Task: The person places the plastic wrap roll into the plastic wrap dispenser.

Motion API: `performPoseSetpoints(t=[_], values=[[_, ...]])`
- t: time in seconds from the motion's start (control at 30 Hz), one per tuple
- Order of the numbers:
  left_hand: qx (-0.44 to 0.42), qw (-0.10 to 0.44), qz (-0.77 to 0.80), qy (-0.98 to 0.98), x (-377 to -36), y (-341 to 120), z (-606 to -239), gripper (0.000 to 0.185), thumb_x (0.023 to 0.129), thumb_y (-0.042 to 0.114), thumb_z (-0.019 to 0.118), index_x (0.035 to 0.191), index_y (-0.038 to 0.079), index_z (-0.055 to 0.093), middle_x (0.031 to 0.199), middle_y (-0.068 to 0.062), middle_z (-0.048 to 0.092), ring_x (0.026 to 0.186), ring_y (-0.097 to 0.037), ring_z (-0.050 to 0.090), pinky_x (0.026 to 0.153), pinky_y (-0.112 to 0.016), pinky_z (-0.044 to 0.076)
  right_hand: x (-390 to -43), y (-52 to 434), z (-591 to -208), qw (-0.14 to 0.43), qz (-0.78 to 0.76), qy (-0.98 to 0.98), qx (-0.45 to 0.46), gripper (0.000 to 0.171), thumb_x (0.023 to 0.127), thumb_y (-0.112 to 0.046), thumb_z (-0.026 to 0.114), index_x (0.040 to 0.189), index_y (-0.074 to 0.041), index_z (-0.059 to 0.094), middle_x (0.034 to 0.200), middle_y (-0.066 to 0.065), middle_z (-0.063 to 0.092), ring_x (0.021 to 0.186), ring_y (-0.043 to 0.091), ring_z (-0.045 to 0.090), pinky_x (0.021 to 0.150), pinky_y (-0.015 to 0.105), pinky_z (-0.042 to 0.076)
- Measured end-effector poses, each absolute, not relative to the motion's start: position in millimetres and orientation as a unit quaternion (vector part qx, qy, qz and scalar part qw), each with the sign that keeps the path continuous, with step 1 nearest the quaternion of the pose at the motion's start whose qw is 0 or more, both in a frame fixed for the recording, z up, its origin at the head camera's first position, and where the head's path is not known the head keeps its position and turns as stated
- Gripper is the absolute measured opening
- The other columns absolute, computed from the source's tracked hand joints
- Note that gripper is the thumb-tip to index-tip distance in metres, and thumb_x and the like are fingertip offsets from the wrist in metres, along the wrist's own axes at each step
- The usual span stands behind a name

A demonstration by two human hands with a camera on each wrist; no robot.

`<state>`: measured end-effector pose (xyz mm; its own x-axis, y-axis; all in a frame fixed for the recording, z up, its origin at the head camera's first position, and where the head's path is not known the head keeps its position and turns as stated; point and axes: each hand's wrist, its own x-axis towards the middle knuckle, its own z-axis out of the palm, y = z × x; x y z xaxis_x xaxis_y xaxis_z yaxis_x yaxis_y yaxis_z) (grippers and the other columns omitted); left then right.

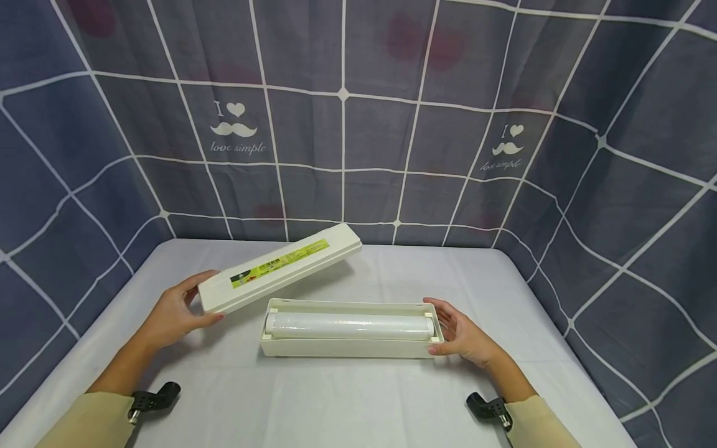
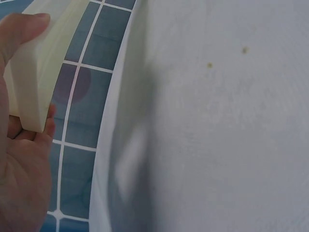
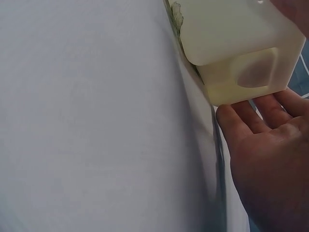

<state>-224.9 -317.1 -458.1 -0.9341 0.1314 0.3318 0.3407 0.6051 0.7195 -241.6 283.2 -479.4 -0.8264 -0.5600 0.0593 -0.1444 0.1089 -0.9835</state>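
Observation:
My left hand point(image 1: 176, 313) grips the left end of a long white lid point(image 1: 280, 269), thumb in front and fingers behind. The lid bears a yellow-green label and is held tilted, right end higher, behind and left of an open cling film dispenser box point(image 1: 353, 347). Inside that box lies a roll of cling film point(image 1: 350, 325). At the box's right end, my right hand point(image 1: 467, 336) holds it between thumb and fingers. The left wrist view shows the lid's end point(image 2: 29, 92) within the hand; in the right wrist view, fingers touch the box's end wall point(image 3: 227, 29).
A white cloth point(image 1: 358, 398) covers the table under the box. Dark checked curtains point(image 1: 313, 130) hang along the back and both sides. Each wrist wears a black camera mount, one on the left point(image 1: 157, 398) and one on the right point(image 1: 486, 407).

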Motion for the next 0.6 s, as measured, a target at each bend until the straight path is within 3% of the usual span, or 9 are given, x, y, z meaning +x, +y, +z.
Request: performPoseSetpoints(t=[0.3,0.5,0.6], values=[[-0.149,0.135,-0.437,-0.877,-225.1,-310.1,-455.2,0.089,0.072,0.009,0.094,0.149,0.007,0.05,0.144,-0.019,0.054,0.124,0.021,0.037,0.102,0.005,0.027,-242.3,283.4,-472.6,0.167,-0.624,0.718,-0.258,0.107,0.075,0.0,0.088,0.158,0.006,0.021,0.16,0.033,0.027,0.134,0.001,0.049,0.107,0.015,0.045],[-0.168,0.14,-0.455,-0.863,-226.0,-305.0,-452.9,0.089,0.07,0.002,0.093,0.148,0.005,0.05,0.139,0.008,0.054,0.123,0.014,0.044,0.103,0.003,0.031,-246.0,281.7,-467.8,0.156,-0.615,0.719,-0.284,0.099,0.078,0.002,0.084,0.158,0.001,0.026,0.16,0.027,0.03,0.136,0.006,0.049,0.107,0.017,0.046],[-0.173,0.14,-0.462,-0.859,-225.9,-301.4,-450.9,0.089,0.07,0.0,0.092,0.148,0.004,0.05,0.139,0.01,0.054,0.123,0.012,0.045,0.103,0.002,0.032,-248.2,279.7,-464.6,0.148,-0.602,0.73,-0.287,0.098,0.079,0.001,0.084,0.158,0.0,0.027,0.16,0.027,0.031,0.141,0.015,0.047,0.11,0.016,0.044]])
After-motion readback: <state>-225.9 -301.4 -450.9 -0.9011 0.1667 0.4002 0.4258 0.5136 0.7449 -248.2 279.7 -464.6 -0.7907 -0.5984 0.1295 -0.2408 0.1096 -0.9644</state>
